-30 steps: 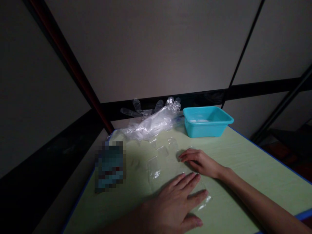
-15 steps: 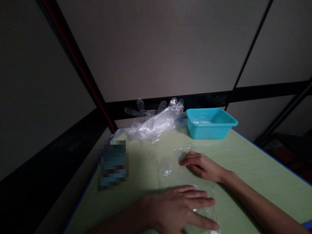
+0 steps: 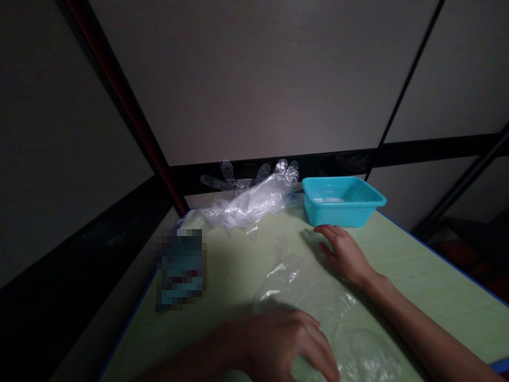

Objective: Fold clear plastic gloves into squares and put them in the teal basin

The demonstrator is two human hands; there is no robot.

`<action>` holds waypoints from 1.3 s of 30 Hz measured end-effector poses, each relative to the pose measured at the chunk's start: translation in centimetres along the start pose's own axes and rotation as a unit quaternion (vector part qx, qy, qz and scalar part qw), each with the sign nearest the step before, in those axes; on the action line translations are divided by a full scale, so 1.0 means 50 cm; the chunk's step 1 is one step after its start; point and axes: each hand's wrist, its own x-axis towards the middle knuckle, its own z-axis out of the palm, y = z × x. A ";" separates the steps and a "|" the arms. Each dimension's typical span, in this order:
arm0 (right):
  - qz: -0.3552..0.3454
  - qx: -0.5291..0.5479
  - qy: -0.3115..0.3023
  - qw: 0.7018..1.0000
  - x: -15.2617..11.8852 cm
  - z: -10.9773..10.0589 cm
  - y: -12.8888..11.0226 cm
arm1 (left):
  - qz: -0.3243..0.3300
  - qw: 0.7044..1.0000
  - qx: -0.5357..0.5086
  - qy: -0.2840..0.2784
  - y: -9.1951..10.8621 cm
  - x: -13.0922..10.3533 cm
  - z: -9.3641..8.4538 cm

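A thin clear plastic glove (image 3: 306, 289) lies crumpled on the pale green table in front of me. Over its near left part, my left hand (image 3: 292, 342) is arched with bent fingers and a gap between thumb and fingers; nothing shows in it, and its lowest part is cut off by the frame edge. My right hand (image 3: 344, 252) hovers beyond the glove on the right, just in front of the turquoise basin (image 3: 338, 215), with thumb and fingers apart and nothing in it.
A heap of clear plastic gloves (image 3: 254, 204) lies at the table's back edge, some fingers standing up against the wall. A blurred-out packet (image 3: 183, 273) is at the left edge of the green table (image 3: 226, 265). Dark-striped wall panels (image 3: 274, 79) rise behind.
My right hand has lifted off the plastic and moved forward towards the basin, opening. My left hand has gone from spread flat to arched. The glove plastic has puffed up and shifted.
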 end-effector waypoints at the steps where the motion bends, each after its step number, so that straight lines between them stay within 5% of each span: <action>1: 0.007 -0.001 0.008 1.000 0.000 -0.003 0.002 | -0.015 1.000 -0.013 0.024 0.002 0.001 0.000; 7: 0.015 0.056 0.070 0.996 0.000 -0.015 0.000 | -0.191 0.956 0.084 0.206 -0.010 0.014 0.026; 11: -0.049 0.151 0.071 0.985 -0.004 -0.025 -0.017 | -0.208 0.945 0.179 0.175 -0.027 0.013 0.046; 16: -0.211 0.196 -0.118 0.950 -0.008 -0.029 -0.050 | -0.183 0.942 0.250 0.128 -0.039 0.009 0.047; 19: -0.232 0.177 -0.178 0.940 -0.006 -0.023 -0.063 | -0.180 0.940 0.263 0.122 -0.043 0.010 0.045; 27: -0.079 0.002 -0.072 0.994 -0.003 -0.008 -0.028 | -0.175 0.939 0.269 0.121 -0.040 0.008 0.043; 32: -0.037 0.104 0.039 0.993 -0.008 -0.014 -0.029 | -0.171 0.940 0.271 0.116 -0.040 0.007 0.041; 39: -0.162 0.237 -0.128 0.949 -0.009 -0.006 -0.073 | -0.158 0.941 0.281 0.105 -0.038 0.011 0.037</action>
